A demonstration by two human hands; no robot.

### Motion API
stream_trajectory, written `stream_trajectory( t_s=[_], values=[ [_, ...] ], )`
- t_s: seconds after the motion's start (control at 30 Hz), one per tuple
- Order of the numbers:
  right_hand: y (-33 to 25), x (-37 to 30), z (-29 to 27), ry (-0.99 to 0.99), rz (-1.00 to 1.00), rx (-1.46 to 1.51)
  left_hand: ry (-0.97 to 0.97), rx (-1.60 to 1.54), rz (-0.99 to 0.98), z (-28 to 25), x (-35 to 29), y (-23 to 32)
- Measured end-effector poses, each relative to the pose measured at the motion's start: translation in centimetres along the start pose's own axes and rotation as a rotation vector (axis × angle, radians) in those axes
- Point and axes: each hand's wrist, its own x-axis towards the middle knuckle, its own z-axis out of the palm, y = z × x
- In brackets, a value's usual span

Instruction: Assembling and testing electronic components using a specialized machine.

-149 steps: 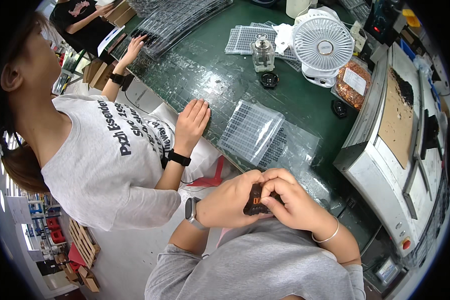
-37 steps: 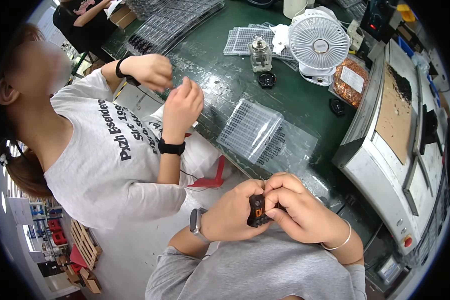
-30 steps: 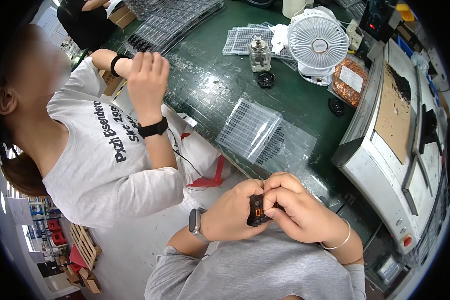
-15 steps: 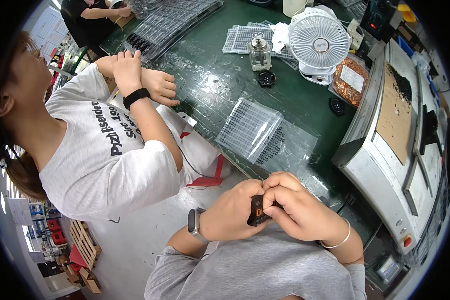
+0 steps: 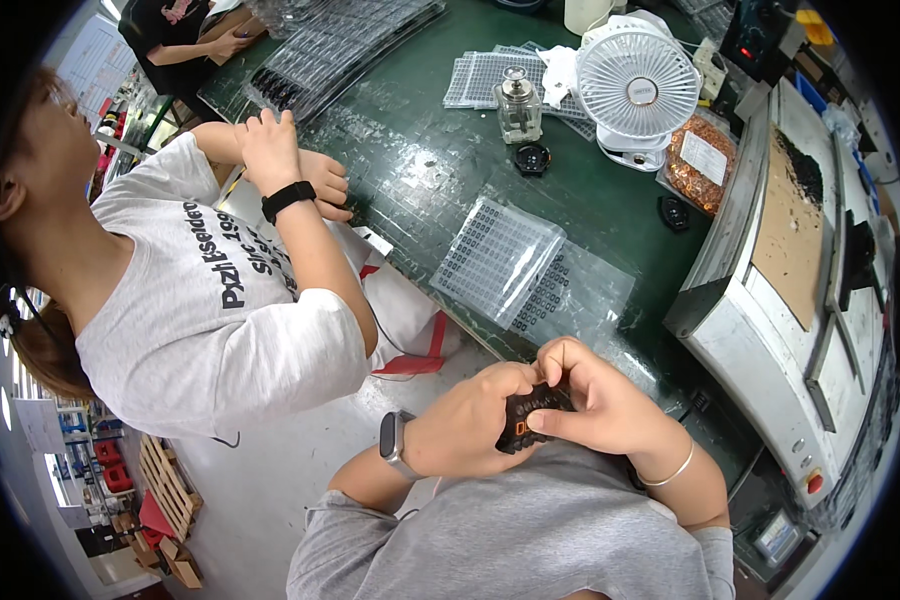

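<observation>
A small black rounded part with ridged edges and orange markings (image 5: 518,428) is held in front of my grey shirt, at the table's near edge. Round its left side are the closed fingers of my left hand (image 5: 460,420). My right hand (image 5: 610,408) grips its other side, the thumb pressed on the face by the orange markings and the index finger bent at the top edge. My fingers hide part of it. Beyond my hands, clear sheets with rows of black digit shapes (image 5: 500,250) lie on the green table (image 5: 400,150).
Farther off stand a glass pump bottle (image 5: 518,108) and a white fan (image 5: 638,90). Black round parts (image 5: 532,158) lie nearby, beside a bag of orange pieces (image 5: 698,165). A white machine (image 5: 760,330) borders the right. At left sits a co-worker (image 5: 220,330).
My right fingers have lifted and spread from the part, uncovering more of its top, while the thumb stays on its face. The co-worker's upper hand has shifted slightly right.
</observation>
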Motion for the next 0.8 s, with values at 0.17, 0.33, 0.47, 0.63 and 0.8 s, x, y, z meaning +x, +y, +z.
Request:
stream_trajectory(
  t_s=[0.17,0.33,0.47,0.63,0.8],
  values=[
    [1.4,0.3,0.6,-0.094,0.223,0.622,-0.023,-0.024,-0.019,0.0,0.1,-0.3],
    [3.6,0.6,0.2,-0.059,0.183,0.32,-0.016,0.02,-0.084,0.2,-1.0,-1.2],
    [5.5,2.4,-1.6,0.324,0.108,-0.047,-0.095,-0.035,-0.206,0.1,-1.5,-1.4],
    [5.8,3.3,-1.0,0.509,-0.1,-0.741,0.023,-0.082,-0.215,-0.1,-2.2,-2.4],
    [7.8,3.7,0.8,0.55,-0.209,-0.904,0.084,-0.11,-0.159,-0.2,-1.9,-3.1]
  ],
)
